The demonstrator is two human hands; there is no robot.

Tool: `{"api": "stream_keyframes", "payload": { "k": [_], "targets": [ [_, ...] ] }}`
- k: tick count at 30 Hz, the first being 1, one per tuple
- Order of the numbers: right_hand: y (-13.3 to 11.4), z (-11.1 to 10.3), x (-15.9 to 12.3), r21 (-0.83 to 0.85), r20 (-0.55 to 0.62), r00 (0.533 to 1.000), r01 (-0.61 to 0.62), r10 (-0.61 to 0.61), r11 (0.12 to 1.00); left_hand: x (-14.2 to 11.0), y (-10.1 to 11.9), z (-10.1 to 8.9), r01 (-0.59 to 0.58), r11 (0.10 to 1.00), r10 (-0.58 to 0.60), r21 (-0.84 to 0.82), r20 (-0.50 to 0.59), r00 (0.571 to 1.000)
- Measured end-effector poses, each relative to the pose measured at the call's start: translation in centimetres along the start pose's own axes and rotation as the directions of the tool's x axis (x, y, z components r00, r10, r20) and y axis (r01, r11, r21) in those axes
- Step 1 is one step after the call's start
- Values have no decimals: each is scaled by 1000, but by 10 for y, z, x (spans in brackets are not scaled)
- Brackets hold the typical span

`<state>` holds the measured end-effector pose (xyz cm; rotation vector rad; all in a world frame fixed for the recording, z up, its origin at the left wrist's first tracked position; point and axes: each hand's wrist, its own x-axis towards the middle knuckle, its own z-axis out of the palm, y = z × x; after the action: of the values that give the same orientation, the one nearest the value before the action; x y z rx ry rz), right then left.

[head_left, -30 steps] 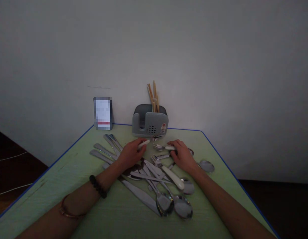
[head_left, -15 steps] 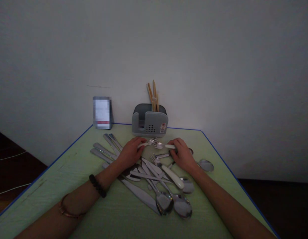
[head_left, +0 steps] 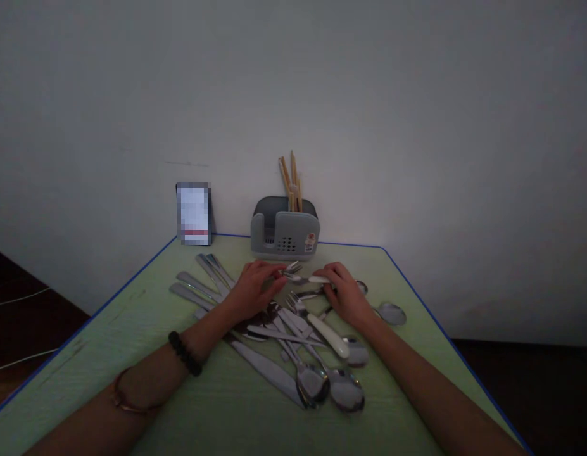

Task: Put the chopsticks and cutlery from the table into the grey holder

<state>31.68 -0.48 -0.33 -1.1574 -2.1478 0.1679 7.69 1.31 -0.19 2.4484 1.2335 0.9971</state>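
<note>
Pinched in my right hand (head_left: 344,292) is a fork with a white handle (head_left: 318,279), its tines pointing left. My left hand (head_left: 256,288) has its thumb and fingers closed around another fork (head_left: 293,266), whose handle is mostly hidden by the fingers. The two fork heads overlap between my hands, close to my left fingertips. Below them a heap of cutlery covers the table: a fork with a thick white handle (head_left: 327,334), a table knife (head_left: 265,367), large spoons (head_left: 346,389) and several others. My left hand partly covers some handles.
A grey cutlery holder (head_left: 297,228) stands against the wall, with wooden chopsticks (head_left: 293,180) upright in its right part. A phone (head_left: 194,214) leans on the wall at the back left. One spoon (head_left: 392,313) lies right of my right hand. The table (head_left: 145,329) has a blue edge.
My right hand's fork has shifted slightly left, so its tines reach my left fingertips. My left fingers have moved a little toward the fork heads. The heap looks unchanged.
</note>
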Motion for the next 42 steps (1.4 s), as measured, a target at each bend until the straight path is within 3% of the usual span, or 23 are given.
{"api": "stream_keyframes", "payload": {
  "k": [7,20,42],
  "targets": [
    [-3,-1,0,-13,4,999,32,-32,999,1,-2,2,-67,997,67,-31,16,998],
    [-10,-4,1,-102,45,999,22,-17,995,0,-8,4,-34,995,26,-96,-79,997],
    [-13,-5,3,-181,61,997,57,-46,982,1,-1,0,-63,994,55,-86,-99,994]
  ]
}}
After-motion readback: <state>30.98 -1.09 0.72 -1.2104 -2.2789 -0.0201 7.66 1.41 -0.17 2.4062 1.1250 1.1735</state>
